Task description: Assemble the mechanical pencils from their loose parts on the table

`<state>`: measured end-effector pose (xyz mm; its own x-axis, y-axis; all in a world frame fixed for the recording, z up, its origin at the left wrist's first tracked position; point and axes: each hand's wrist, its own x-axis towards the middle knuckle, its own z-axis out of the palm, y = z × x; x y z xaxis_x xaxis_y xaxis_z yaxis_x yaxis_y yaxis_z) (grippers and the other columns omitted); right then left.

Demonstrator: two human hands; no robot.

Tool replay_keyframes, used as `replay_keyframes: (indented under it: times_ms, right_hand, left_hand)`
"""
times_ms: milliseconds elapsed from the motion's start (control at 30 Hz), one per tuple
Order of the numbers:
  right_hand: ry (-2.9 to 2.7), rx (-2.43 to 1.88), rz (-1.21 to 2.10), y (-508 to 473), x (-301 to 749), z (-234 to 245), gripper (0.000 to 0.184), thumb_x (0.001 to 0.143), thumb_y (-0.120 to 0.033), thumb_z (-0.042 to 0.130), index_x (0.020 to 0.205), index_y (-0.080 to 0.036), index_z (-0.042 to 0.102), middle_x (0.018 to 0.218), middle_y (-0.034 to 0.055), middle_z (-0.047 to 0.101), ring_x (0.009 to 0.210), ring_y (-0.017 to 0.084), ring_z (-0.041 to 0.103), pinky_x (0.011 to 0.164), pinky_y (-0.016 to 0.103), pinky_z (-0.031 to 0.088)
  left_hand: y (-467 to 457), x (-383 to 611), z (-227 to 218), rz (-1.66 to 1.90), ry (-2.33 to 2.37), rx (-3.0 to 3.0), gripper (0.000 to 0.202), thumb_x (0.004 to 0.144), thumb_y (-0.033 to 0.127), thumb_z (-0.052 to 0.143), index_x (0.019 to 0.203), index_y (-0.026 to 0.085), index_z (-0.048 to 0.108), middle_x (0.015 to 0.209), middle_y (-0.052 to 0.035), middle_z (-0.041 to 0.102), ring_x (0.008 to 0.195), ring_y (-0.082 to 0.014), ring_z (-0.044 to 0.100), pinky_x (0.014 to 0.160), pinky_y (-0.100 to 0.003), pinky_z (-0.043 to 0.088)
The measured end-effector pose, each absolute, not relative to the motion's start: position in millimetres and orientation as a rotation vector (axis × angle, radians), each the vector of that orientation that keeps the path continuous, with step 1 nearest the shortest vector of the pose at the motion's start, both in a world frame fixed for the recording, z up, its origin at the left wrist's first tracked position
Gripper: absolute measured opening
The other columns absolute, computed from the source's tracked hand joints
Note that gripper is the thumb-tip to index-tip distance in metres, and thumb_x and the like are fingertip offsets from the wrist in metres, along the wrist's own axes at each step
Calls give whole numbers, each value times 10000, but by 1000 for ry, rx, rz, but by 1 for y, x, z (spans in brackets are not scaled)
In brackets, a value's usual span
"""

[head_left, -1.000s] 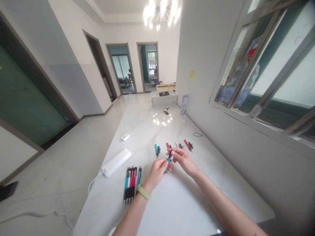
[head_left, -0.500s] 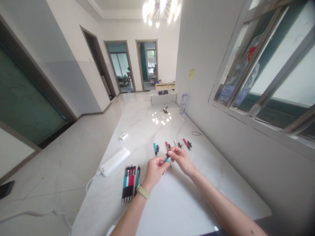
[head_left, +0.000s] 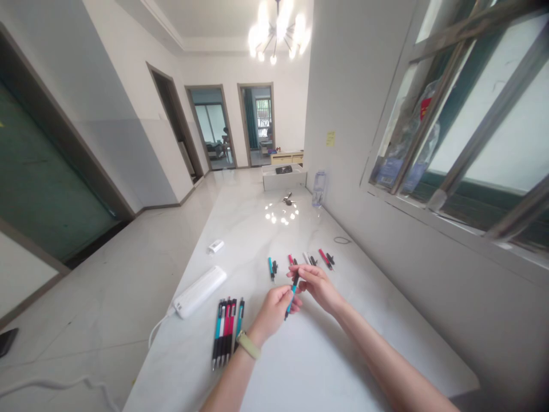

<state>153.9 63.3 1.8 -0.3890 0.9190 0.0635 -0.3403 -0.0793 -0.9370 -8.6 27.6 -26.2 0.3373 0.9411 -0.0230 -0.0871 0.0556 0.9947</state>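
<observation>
Between my two hands is a blue and black pen (head_left: 294, 293), tilted over the table. My left hand (head_left: 277, 306) pinches its blue barrel, and my right hand (head_left: 314, 281) has its fingers closed on the black upper end. Beyond my hands lie pen parts in pairs: a blue barrel with a black piece (head_left: 271, 268), a red barrel partly behind my right fingers (head_left: 290, 259), a white one (head_left: 306, 258) and another red one (head_left: 325, 258). Left of my left wrist, several assembled pens (head_left: 223, 332) lie side by side in blue, white and red.
A white power strip (head_left: 201, 292) and a small white adapter (head_left: 216, 246) lie along the table's left side. Further back are keys (head_left: 287, 199), a clear bottle (head_left: 318, 189) and a white box (head_left: 278, 182) with a phone on it. A thin loop (head_left: 342, 240) lies near the right wall.
The pen has come more into view, its black end now showing between my hands. My right fingers have spread a little along it. The view has tipped slightly upward.
</observation>
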Motion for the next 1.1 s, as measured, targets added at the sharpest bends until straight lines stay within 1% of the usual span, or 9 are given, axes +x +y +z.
replay_keyframes:
  times_ms: [200,300,400,533,633,733,833,967,1100]
  right_hand:
    - [-1253,-754,1618,66,155,0,227,847,-381,675,876,-160,722,878,65,684,612,102,509,580,249,373]
    - [-1208,-802,1604,68,153,-3,241,802,-391,723,857,-156,715,846,58,686,598,97,486,576,243,369]
    - [-1156,-810,1610,68,150,-4,256,751,-397,768,775,-156,682,842,54,686,585,95,476,565,241,368]
    - [-1129,-812,1583,67,148,-5,279,731,-400,783,710,-167,632,810,38,674,560,94,467,545,240,361]
    - [-1158,-793,1562,66,149,-4,261,785,-410,736,747,-169,644,810,39,672,575,101,493,561,247,368]
    - [-1208,-743,1577,65,150,-2,260,815,-413,704,916,-174,684,871,57,680,656,130,551,631,273,410]
    - [-1223,-724,1563,63,148,0,331,784,-390,740,1036,-187,669,866,49,674,675,139,559,665,297,436]
    - [-1210,-720,1501,62,145,2,306,752,-368,773,977,-205,644,697,-12,599,636,139,542,613,289,442]
    - [-1229,-742,1473,63,144,2,301,734,-381,784,902,-195,616,693,-16,593,586,126,523,586,290,441]
  left_hand:
    - [28,-7,-29,990,1017,1278,348,874,447,546,883,116,653,778,-88,688,648,-162,620,634,-277,480]
    - [29,-8,-28,1018,1084,1307,319,849,415,578,885,114,680,778,-91,704,672,-182,643,640,-281,486]
    - [28,-9,-25,1051,1106,1335,295,821,387,617,891,113,702,787,-91,715,694,-195,654,661,-283,495]
    - [26,-9,-24,1088,1111,1384,303,829,406,619,895,123,705,793,-89,718,708,-200,658,678,-286,502]
    - [25,-8,-25,1081,1107,1389,344,867,453,566,918,135,689,785,-83,711,693,-188,651,669,-284,498]
    - [25,-8,-25,1057,1095,1368,402,898,498,501,954,136,666,775,-79,698,667,-176,636,636,-278,490]
    - [26,-8,-26,1042,1075,1357,443,914,519,459,1000,129,649,788,-85,694,648,-167,625,619,-278,482]
    - [27,-8,-28,1032,1052,1336,448,910,528,463,991,124,637,784,-84,690,629,-158,618,607,-271,469]
    - [26,-8,-29,1032,1038,1327,448,908,527,467,990,118,631,788,-85,691,622,-153,618,602,-268,467]
